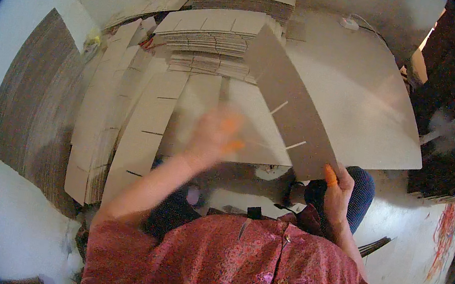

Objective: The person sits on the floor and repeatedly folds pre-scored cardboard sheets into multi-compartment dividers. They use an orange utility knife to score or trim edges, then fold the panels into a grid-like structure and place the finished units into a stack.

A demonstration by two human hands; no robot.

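Observation:
A long grey-brown cardboard strip [295,110] with slots cut in one edge slants across the table. My right hand [338,194] grips its near end, an orange covering showing on the thumb. Smeared by motion, my left hand [213,131] is over the near part of the table, left of that strip; orange shows at its fingertips, and whether it holds anything is unclear. Close to my left forearm lies a pile of pale slotted cardboard strips [151,109]. Farther back sits a stack of slotted cardboard pieces [208,27].
The pale table [357,113] has a rounded right side. More cardboard strips [100,108] stand in a row at left, beside a tall cardboard stack [38,94]. A white power socket [349,23] with a cable lies at the back. Red strings [444,239] hang at right.

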